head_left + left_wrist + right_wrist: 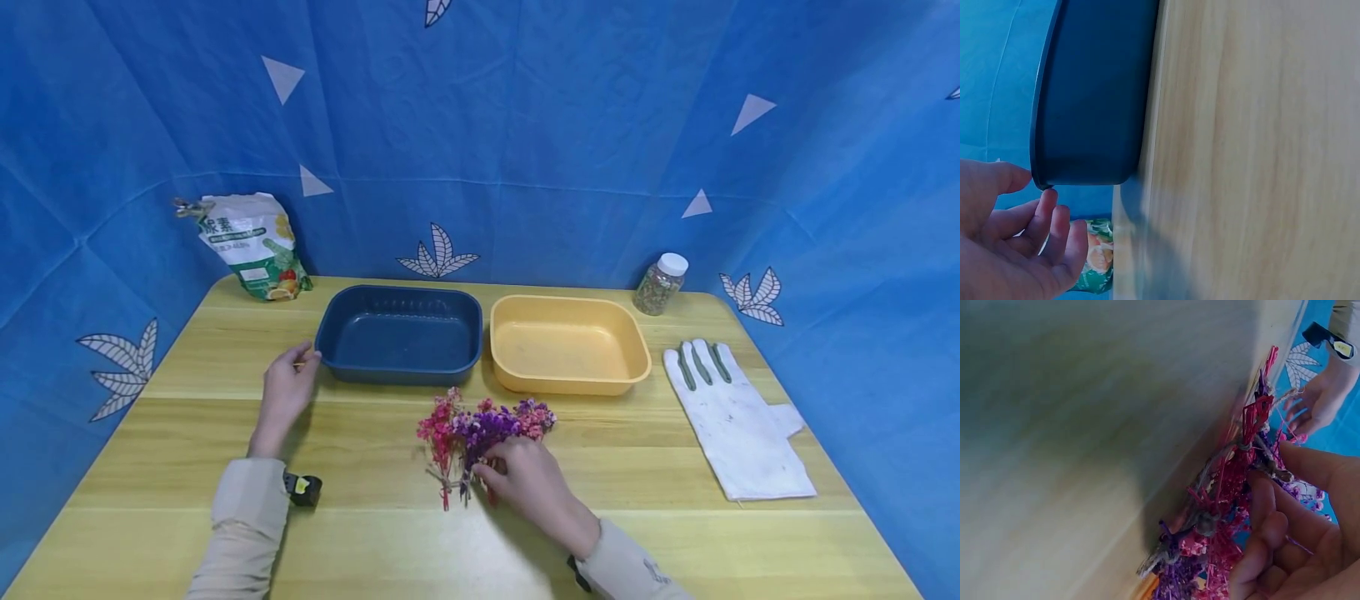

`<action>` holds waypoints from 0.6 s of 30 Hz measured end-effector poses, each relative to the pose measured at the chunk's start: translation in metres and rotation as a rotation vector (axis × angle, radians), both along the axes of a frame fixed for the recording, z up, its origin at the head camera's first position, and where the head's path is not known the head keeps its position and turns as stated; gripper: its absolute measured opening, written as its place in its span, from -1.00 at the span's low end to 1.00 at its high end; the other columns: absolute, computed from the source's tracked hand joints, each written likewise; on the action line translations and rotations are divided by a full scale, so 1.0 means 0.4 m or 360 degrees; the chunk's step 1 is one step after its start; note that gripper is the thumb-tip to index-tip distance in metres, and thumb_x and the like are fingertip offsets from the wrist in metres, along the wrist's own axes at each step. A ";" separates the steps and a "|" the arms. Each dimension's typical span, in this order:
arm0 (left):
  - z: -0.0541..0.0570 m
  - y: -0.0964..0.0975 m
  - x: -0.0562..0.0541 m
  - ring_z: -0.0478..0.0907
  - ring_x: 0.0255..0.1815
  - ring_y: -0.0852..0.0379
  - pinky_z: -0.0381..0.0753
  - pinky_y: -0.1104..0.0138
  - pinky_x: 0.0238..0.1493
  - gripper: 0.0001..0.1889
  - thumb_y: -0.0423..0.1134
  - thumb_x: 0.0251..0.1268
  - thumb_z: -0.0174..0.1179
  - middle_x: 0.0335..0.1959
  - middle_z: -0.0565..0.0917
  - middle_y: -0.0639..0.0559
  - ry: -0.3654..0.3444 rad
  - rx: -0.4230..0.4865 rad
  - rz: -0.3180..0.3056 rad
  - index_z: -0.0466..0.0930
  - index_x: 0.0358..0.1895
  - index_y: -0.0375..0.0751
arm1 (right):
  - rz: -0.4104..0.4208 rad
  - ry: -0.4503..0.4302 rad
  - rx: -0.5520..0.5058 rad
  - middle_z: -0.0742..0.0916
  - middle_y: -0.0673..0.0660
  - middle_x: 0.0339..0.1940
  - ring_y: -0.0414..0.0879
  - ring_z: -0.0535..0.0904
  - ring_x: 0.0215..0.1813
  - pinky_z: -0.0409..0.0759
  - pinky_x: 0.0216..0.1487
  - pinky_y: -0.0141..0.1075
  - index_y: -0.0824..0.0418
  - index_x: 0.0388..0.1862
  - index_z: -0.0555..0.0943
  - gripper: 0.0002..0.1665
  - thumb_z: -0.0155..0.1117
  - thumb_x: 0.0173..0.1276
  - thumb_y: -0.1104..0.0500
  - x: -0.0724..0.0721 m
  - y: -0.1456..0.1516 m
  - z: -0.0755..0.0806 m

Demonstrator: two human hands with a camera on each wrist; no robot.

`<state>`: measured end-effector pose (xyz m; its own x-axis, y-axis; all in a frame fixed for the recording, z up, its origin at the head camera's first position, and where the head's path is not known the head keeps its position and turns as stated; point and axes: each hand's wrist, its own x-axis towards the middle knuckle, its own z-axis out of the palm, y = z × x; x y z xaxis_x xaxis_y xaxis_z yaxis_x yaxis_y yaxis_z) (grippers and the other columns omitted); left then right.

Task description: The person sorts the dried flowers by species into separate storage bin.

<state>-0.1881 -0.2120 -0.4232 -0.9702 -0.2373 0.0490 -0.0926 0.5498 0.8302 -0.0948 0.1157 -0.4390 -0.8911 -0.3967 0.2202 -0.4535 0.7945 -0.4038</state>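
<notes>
At the left end of the dark blue plastic basin (401,377), my left hand (288,385) holds the rim. The left wrist view shows the thumb and index fingertip of that hand (1022,244) meeting at the rim corner of the basin (1094,94). My right hand (528,483) pinches the stems of a purple dried flower bunch (483,429). Pink dried flowers (441,427) lie on both sides of it on the table. In the right wrist view, thumb and index finger close on twine-tied stems (1254,428); the flower heads partly hide behind the fingers.
Right of the blue basin stands a yellow basin (570,386). A clipped white and green bag (255,246) is at the back left, a white-lidded jar (660,285) at the back right. White gloves (738,425) lie on the right of the wooden table (360,533). Blue cloth (480,125) hangs behind.
</notes>
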 end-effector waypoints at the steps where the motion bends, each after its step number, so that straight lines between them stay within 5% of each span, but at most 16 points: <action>1: -0.001 0.000 -0.001 0.47 0.08 -0.22 0.43 0.09 0.07 -0.53 -0.21 0.48 -0.11 0.08 0.50 -0.42 -0.0006 0.0000 0.0002 0.32 0.26 -0.54 | -0.0001 -0.0024 -0.0015 0.71 0.05 -0.51 -0.21 0.53 -0.47 0.52 -0.32 -0.33 0.22 -0.43 0.72 -0.77 0.42 0.14 0.06 -0.002 0.000 0.000; 18: -0.011 -0.003 -0.006 0.45 0.07 -0.17 0.42 0.12 0.03 -0.47 -0.04 0.49 -0.14 0.07 0.52 -0.38 -0.0114 0.0091 0.0027 0.42 0.19 -0.48 | -0.0072 -0.0134 -0.0215 0.72 0.08 -0.43 -0.28 0.49 -0.48 0.48 -0.40 -0.43 0.22 -0.41 0.70 -0.91 0.39 0.15 0.21 0.006 -0.002 0.004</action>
